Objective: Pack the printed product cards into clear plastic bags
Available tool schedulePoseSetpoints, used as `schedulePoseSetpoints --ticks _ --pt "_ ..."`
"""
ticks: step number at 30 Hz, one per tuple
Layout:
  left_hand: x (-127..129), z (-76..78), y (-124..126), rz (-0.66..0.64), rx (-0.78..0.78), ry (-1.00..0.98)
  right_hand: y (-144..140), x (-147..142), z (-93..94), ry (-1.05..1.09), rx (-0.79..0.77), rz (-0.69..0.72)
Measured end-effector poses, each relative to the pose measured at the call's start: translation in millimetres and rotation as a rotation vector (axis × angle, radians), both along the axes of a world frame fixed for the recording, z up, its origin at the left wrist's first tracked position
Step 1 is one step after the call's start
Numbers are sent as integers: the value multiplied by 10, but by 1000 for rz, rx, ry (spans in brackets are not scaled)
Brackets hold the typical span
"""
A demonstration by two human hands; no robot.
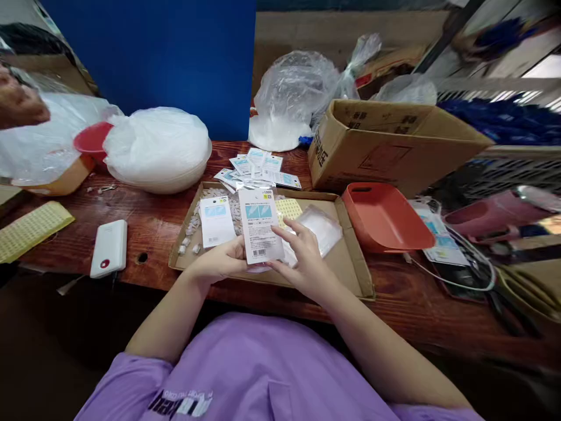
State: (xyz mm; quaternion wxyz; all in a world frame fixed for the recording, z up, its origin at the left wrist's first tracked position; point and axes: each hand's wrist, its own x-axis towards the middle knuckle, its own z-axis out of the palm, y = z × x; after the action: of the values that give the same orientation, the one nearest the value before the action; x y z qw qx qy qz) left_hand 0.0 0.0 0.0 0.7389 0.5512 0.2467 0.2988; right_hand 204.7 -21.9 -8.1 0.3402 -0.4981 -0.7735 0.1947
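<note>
Both hands meet over the shallow cardboard tray point(350, 266) at the near edge of the wooden counter point(149, 225). The left hand point(219, 263) has its fingers closed on the lower left edge of a flat printed packet point(259, 225), a glossy white card sleeve with a blue picture and a barcode, held upright and tilted a little. The right hand point(307, 257) has its fingers curled against the packet's right edge, pinching it from that side. A second packet point(216, 221) of the same kind lies flat in the tray just left of it, beside small white pieces point(193, 225) scattered along the tray's left wall. A yellow sheet point(289, 207) and a soft clear plastic bag point(322, 225) lie behind the right hand.

A loose fan of more packets point(258, 169) sits just beyond the tray's far rim. To the right an orange plastic bin point(385, 216) touches the tray's corner, with a brown carton point(385, 140) behind it. On the left, bare wood lies open between the tray and a rounded white power bank point(109, 248). A full white bag point(158, 149) bulges behind that. Another person's hand point(17, 105) shows at the far left edge
</note>
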Motion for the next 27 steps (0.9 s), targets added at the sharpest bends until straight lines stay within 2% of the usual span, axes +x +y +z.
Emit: schedulePoseSetpoints --ticks 4,7,9,13,16,19,22,24,26,27 --pt "-110 -74 61 5 -9 -38 146 -108 -37 187 -264 57" --pt "-157 -106 83 -4 -38 -85 251 -194 -94 453 -503 171" --pt "-169 -107 90 15 -86 -145 311 -254 -126 546 -492 161" --pt "-166 -62 112 117 -141 -220 405 -392 -137 574 -358 50" --pt "-173 -35 137 207 -147 -187 549 -490 -114 585 -323 22" --pt "-224 -57 147 343 -150 -66 881 -527 -58 597 -297 25" --pt "-353 -116 124 596 27 158 1312 -494 52 522 -351 22" --pt "-481 -154 94 742 258 369 1506 -476 127 299 -401 -60" --pt "-619 -188 68 831 461 613 1535 -505 168 9 -321 -171" --pt "-682 -209 60 846 519 732 1482 -542 167 -123 -242 -159"
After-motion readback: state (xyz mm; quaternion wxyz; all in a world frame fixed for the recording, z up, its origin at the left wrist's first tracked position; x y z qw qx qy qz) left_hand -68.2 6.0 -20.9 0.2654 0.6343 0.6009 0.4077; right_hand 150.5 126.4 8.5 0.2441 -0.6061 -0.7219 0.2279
